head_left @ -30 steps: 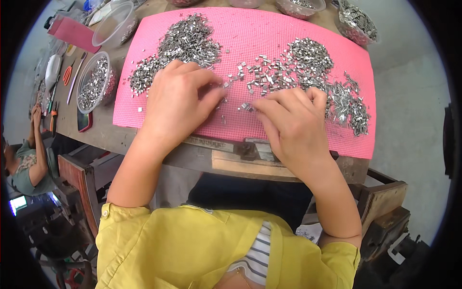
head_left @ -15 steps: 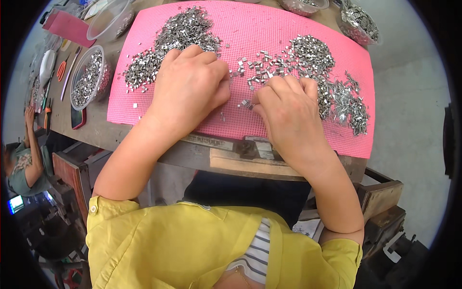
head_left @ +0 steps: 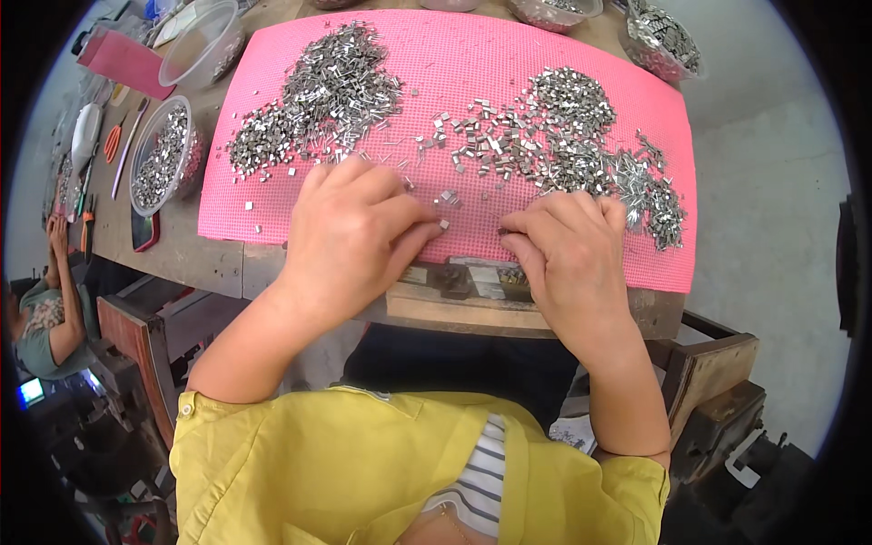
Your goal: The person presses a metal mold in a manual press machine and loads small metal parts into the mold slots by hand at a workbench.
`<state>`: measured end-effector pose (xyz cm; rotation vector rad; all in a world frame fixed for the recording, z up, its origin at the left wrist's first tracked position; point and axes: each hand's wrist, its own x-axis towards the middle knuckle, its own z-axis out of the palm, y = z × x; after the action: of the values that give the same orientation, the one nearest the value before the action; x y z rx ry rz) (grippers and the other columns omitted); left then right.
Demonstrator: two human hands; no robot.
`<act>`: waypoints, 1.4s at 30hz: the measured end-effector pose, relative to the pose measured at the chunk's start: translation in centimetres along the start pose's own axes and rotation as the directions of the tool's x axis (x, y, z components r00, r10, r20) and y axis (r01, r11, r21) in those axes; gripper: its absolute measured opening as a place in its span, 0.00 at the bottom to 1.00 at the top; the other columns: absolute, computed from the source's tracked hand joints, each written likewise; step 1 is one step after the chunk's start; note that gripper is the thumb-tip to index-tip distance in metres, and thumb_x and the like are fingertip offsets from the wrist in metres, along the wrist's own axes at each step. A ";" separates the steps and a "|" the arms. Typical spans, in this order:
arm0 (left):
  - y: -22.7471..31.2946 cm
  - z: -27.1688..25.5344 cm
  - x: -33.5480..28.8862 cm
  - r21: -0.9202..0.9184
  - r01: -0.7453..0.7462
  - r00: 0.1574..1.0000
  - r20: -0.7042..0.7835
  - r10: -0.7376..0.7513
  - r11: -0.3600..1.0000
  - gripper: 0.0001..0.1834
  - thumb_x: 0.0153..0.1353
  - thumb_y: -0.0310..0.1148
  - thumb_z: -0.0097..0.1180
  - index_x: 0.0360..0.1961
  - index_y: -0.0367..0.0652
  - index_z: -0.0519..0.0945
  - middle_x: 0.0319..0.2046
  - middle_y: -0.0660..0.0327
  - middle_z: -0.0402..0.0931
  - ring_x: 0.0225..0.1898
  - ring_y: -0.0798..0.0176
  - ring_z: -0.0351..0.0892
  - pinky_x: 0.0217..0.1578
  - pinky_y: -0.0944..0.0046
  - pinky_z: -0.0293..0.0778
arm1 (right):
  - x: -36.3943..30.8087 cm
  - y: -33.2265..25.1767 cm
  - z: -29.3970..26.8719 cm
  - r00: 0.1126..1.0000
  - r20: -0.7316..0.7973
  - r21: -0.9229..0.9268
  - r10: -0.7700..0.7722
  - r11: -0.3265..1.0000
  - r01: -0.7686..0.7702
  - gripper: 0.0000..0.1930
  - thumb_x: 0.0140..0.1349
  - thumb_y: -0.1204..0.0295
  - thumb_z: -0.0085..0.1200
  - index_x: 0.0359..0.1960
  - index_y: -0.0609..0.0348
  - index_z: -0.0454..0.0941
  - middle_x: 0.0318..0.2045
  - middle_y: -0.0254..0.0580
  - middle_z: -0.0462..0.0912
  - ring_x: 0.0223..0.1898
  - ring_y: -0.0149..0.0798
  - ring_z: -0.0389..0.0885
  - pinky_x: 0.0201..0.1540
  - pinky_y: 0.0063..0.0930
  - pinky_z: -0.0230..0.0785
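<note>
A worn wooden table (head_left: 209,259) carries a large pink mat (head_left: 472,45) that covers most of its top. On the mat lie two broad heaps of small metal pieces, one at the left (head_left: 327,95) and one at the right (head_left: 572,127), with loose pieces scattered between them. Left of the mat, on the bare wood, stand a round bowl of metal pieces (head_left: 162,156) and a clear plastic tub (head_left: 202,41), with orange-handled scissors (head_left: 113,142) nearby.

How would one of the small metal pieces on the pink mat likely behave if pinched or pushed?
The small metal pieces look stiff and shiny, so probably rigid and a bit slippery to pinch. They seem tiny beside the left hand, likely very light. Their blocky shape and the textured pink mat suggest they would slide little and not roll.
</note>
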<state>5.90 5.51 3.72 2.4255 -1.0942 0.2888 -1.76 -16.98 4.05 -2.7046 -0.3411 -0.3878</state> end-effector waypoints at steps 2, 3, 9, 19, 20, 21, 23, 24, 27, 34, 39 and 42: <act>0.1 0.1 -0.3 -0.018 0.036 0.999 -0.002 -0.036 0.999 0.08 0.49 0.32 0.75 0.31 0.48 0.89 0.29 0.66 0.78 0.36 0.60 0.76 0.40 0.58 0.69 | -0.4 0.1 0.3 0.999 -0.036 0.020 0.019 1.000 -0.018 0.08 0.56 0.73 0.69 0.36 0.52 0.84 0.32 0.32 0.76 0.38 0.38 0.75 0.48 0.38 0.58; 0.0 0.3 -0.3 -0.019 0.032 0.999 -0.004 -0.033 0.999 0.08 0.49 0.32 0.75 0.31 0.48 0.89 0.29 0.66 0.78 0.36 0.60 0.76 0.40 0.58 0.69 | -0.4 0.1 0.3 0.999 -0.039 0.017 0.019 1.000 -0.019 0.08 0.56 0.73 0.69 0.36 0.52 0.84 0.32 0.32 0.76 0.38 0.38 0.75 0.48 0.38 0.58; -0.3 1.0 -0.8 -0.099 0.063 0.996 -0.055 -0.069 0.993 0.06 0.51 0.32 0.73 0.30 0.50 0.88 0.29 0.66 0.76 0.37 0.58 0.76 0.39 0.57 0.67 | -0.9 -0.4 0.2 0.997 -0.050 -0.007 0.059 0.998 -0.059 0.06 0.56 0.73 0.68 0.34 0.53 0.83 0.31 0.33 0.75 0.37 0.39 0.75 0.48 0.38 0.59; 1.1 1.1 -0.7 -0.084 0.130 0.990 -0.046 -0.134 0.988 0.05 0.50 0.32 0.73 0.27 0.49 0.87 0.28 0.66 0.75 0.36 0.57 0.75 0.38 0.56 0.66 | -0.6 -1.7 0.9 0.993 -0.098 -0.074 0.058 0.995 -0.065 0.06 0.57 0.73 0.66 0.28 0.55 0.79 0.28 0.36 0.73 0.35 0.40 0.75 0.45 0.39 0.61; 1.3 1.1 -0.6 -0.062 0.136 0.989 -0.052 -0.139 0.989 0.05 0.50 0.33 0.73 0.26 0.49 0.87 0.27 0.66 0.75 0.36 0.57 0.75 0.39 0.55 0.66 | -0.6 -1.8 1.2 0.992 -0.112 -0.101 0.052 0.993 -0.064 0.07 0.56 0.73 0.66 0.26 0.55 0.78 0.28 0.36 0.72 0.35 0.40 0.75 0.45 0.39 0.61; 1.6 1.2 -0.5 -0.062 0.136 0.989 -0.051 -0.140 0.989 0.05 0.50 0.33 0.73 0.26 0.49 0.87 0.27 0.66 0.75 0.36 0.57 0.75 0.39 0.55 0.66 | -0.5 -1.9 1.4 0.992 -0.111 -0.100 0.053 0.993 -0.064 0.07 0.56 0.73 0.66 0.26 0.55 0.78 0.28 0.36 0.72 0.35 0.40 0.75 0.45 0.39 0.61; 2.1 1.2 0.0 0.015 0.124 0.991 -0.053 -0.123 0.992 0.05 0.49 0.33 0.72 0.24 0.49 0.85 0.27 0.66 0.75 0.36 0.58 0.76 0.39 0.55 0.66 | -0.5 -2.0 1.7 0.988 -0.150 -0.176 0.034 0.983 -0.061 0.07 0.56 0.73 0.63 0.25 0.56 0.77 0.28 0.37 0.72 0.34 0.40 0.74 0.43 0.39 0.62; 2.3 1.1 0.2 0.013 0.123 0.991 -0.050 -0.122 0.992 0.05 0.49 0.33 0.72 0.24 0.49 0.85 0.27 0.66 0.75 0.36 0.58 0.76 0.39 0.55 0.66 | -0.5 -2.1 1.8 0.988 -0.149 -0.176 0.038 0.982 -0.064 0.07 0.56 0.73 0.63 0.25 0.56 0.77 0.28 0.37 0.72 0.34 0.40 0.74 0.43 0.39 0.62; 2.4 1.0 0.6 0.007 0.166 0.986 -0.003 -0.166 0.986 0.05 0.48 0.28 0.72 0.26 0.46 0.86 0.27 0.65 0.78 0.35 0.57 0.77 0.38 0.56 0.68 | -0.3 -2.2 1.7 0.995 -0.090 -0.226 0.037 0.972 -0.057 0.06 0.56 0.73 0.62 0.25 0.56 0.77 0.28 0.36 0.72 0.34 0.40 0.74 0.43 0.38 0.62; 1.6 0.8 0.3 -0.153 0.119 0.990 -0.060 -0.129 0.981 0.07 0.46 0.27 0.72 0.27 0.48 0.86 0.26 0.66 0.80 0.33 0.58 0.78 0.37 0.58 0.68 | -1.2 -0.2 -1.0 0.989 -0.112 0.108 0.101 0.990 -0.089 0.05 0.60 0.77 0.64 0.32 0.56 0.79 0.31 0.38 0.76 0.37 0.43 0.79 0.44 0.38 0.65; 3.4 0.9 0.0 -0.265 -0.014 0.998 -0.058 -0.001 0.964 0.10 0.45 0.26 0.73 0.30 0.47 0.86 0.31 0.67 0.83 0.35 0.60 0.79 0.38 0.59 0.68 | -4.3 1.4 -2.3 0.991 -0.118 0.147 0.070 0.988 -0.052 0.08 0.57 0.79 0.65 0.38 0.57 0.82 0.34 0.39 0.84 0.36 0.45 0.82 0.44 0.39 0.67; 4.6 1.5 0.0 -0.278 -0.079 0.996 -0.070 0.062 0.957 0.11 0.44 0.25 0.74 0.31 0.47 0.87 0.32 0.67 0.83 0.36 0.59 0.80 0.38 0.59 0.69 | -5.5 1.1 -2.5 0.991 -0.122 0.131 0.051 0.991 -0.034 0.10 0.55 0.79 0.66 0.39 0.58 0.82 0.36 0.39 0.84 0.36 0.43 0.82 0.44 0.39 0.67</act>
<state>2.50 2.10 3.90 2.1176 -1.1146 0.2127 -7.16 -20.00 4.17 -2.5434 -0.2630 -0.5024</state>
